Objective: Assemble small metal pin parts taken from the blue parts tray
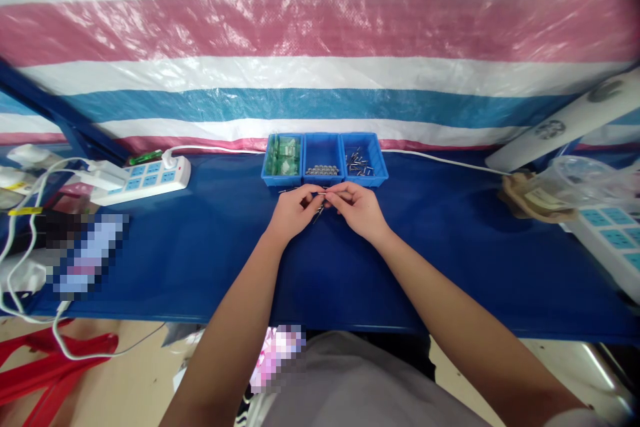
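Two hands are meeting fingertip to fingertip: with the left hand (pixel 295 212) and the right hand (pixel 357 210) I am pinching what appears to be a slim piece (pixel 322 194), too small to identify. In my judgement, light, opposed fingertips and steady wrists low over the desk (pixel 210 253) are serving this step best. The piece is lying between both thumbs, just on the near side of the middle blue bin (pixel 323 148); metal pins (pixel 319 215) are showing just below.
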The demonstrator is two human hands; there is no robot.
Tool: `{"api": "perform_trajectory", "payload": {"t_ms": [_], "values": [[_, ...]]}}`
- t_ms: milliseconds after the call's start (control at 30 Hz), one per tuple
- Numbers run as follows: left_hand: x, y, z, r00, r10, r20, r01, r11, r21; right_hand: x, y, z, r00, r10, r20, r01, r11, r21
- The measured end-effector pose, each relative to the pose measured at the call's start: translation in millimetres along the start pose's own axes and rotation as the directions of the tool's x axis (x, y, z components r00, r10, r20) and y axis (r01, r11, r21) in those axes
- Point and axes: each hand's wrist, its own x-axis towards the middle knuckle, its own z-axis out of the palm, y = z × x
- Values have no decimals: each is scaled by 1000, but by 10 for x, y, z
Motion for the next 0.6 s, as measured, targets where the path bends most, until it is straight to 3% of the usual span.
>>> {"api": "perform_trajectory", "payload": {"t_ms": [333, 600], "values": [[2, 28, -34, 1000, -4, 20, 4, 1000, 14, -7, 17, -28, 992, -120, -29, 111, 972, -209], [-7, 54, -40, 999, -8, 33, 9, 999, -44, -26, -62, -51, 996, -84, 36, 90, 966, -243]]}}
